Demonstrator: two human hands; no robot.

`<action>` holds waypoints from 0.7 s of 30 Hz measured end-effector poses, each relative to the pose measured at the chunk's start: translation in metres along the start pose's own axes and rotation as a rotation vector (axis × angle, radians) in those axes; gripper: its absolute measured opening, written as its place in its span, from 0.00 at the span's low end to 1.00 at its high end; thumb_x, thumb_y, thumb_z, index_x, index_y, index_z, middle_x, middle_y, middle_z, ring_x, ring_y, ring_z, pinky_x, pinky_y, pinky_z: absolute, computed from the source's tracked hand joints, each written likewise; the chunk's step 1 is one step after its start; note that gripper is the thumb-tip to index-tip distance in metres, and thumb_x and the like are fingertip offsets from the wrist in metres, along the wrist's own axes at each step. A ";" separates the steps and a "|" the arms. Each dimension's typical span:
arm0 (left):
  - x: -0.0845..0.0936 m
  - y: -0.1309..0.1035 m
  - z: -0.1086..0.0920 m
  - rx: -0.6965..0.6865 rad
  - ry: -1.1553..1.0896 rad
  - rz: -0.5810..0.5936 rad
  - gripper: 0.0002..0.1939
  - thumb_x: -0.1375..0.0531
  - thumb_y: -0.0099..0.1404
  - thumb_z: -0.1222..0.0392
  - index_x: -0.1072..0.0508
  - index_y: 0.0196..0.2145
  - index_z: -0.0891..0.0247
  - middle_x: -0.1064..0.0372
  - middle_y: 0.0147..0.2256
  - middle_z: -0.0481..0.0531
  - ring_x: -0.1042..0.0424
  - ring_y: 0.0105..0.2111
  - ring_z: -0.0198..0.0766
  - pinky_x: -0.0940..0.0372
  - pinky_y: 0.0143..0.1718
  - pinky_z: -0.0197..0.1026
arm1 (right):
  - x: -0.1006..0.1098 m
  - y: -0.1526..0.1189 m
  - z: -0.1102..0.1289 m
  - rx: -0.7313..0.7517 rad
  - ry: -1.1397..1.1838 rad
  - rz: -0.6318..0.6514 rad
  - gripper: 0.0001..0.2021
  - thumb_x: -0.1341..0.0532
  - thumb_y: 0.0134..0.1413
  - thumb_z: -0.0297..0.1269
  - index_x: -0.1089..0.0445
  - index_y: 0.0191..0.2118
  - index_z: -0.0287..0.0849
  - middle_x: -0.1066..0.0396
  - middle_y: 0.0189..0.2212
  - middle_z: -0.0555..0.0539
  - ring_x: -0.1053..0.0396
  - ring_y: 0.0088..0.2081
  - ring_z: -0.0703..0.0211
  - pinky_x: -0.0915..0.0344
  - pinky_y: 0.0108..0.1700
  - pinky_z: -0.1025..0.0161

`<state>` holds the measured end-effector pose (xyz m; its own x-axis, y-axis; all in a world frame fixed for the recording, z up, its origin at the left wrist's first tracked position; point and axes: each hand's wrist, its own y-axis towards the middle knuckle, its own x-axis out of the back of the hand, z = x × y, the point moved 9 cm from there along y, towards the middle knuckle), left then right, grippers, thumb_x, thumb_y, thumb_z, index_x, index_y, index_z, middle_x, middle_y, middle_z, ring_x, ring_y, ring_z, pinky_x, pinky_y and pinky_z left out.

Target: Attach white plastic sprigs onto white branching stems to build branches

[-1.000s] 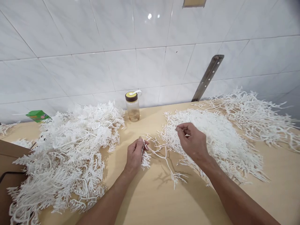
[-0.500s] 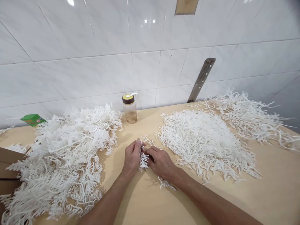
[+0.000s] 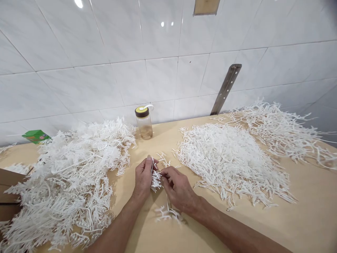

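My left hand (image 3: 143, 178) is closed around a small bunch of white branched plastic sprigs (image 3: 156, 180), thumb on top, their fine tips pointing toward me. Just to its right, my right hand (image 3: 181, 189) has thumb and forefinger pinched together at the edge of that bunch. Beneath the right hand hangs a slightly blurred branched white sprig (image 3: 168, 213); its thin stem runs up to the curled fingers, which hide where it is held. Another loose sprig (image 3: 164, 160) lies on the table just beyond both hands.
A large heap of white sprigs (image 3: 76, 175) covers the left side. A flatter pile (image 3: 231, 158) lies right, with longer branched stems (image 3: 281, 130) behind it. A lidded bottle (image 3: 144, 123), a green carton (image 3: 36, 136) and a metal bracket (image 3: 226, 89) stand near the tiled wall.
My right hand has drawn slightly away from the left, opening a small gap. The sprig below it has swung left, from under the wrist to beneath the fingers. The view has shifted slightly.
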<state>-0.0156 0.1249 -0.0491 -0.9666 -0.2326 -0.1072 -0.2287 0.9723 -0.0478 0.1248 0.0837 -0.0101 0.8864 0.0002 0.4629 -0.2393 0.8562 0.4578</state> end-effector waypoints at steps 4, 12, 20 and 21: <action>-0.001 -0.001 0.001 0.009 -0.005 -0.003 0.25 0.41 0.62 0.38 0.23 0.30 0.67 0.35 0.21 0.48 0.37 0.21 0.32 0.42 0.24 0.34 | 0.033 0.015 -0.019 -0.092 -0.178 -0.070 0.06 0.45 0.62 0.28 0.32 0.41 0.42 0.28 0.33 0.48 0.32 0.31 0.60 0.37 0.35 0.63; -0.004 -0.001 0.002 0.015 -0.008 0.014 0.25 0.41 0.62 0.39 0.23 0.29 0.66 0.35 0.21 0.48 0.37 0.22 0.33 0.43 0.24 0.35 | 0.029 0.024 -0.047 -0.158 -0.448 0.234 0.08 0.46 0.60 0.24 0.31 0.37 0.42 0.29 0.35 0.47 0.32 0.37 0.59 0.40 0.39 0.63; -0.007 -0.006 -0.002 0.074 -0.045 0.021 0.26 0.38 0.57 0.37 0.24 0.30 0.68 0.33 0.22 0.49 0.38 0.20 0.31 0.45 0.21 0.34 | 0.042 0.029 -0.038 -0.163 -0.452 0.072 0.08 0.46 0.55 0.21 0.35 0.35 0.42 0.31 0.32 0.49 0.36 0.31 0.61 0.43 0.33 0.64; -0.008 -0.006 -0.003 0.080 -0.048 0.019 0.26 0.37 0.57 0.37 0.24 0.30 0.68 0.34 0.22 0.49 0.38 0.20 0.31 0.45 0.20 0.34 | 0.045 0.029 -0.030 -0.139 -0.456 0.040 0.08 0.46 0.55 0.22 0.35 0.34 0.42 0.31 0.32 0.48 0.36 0.30 0.61 0.43 0.32 0.64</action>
<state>-0.0073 0.1209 -0.0450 -0.9636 -0.2168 -0.1566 -0.1986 0.9722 -0.1242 0.1694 0.1239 0.0014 0.6060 -0.1654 0.7781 -0.1865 0.9213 0.3411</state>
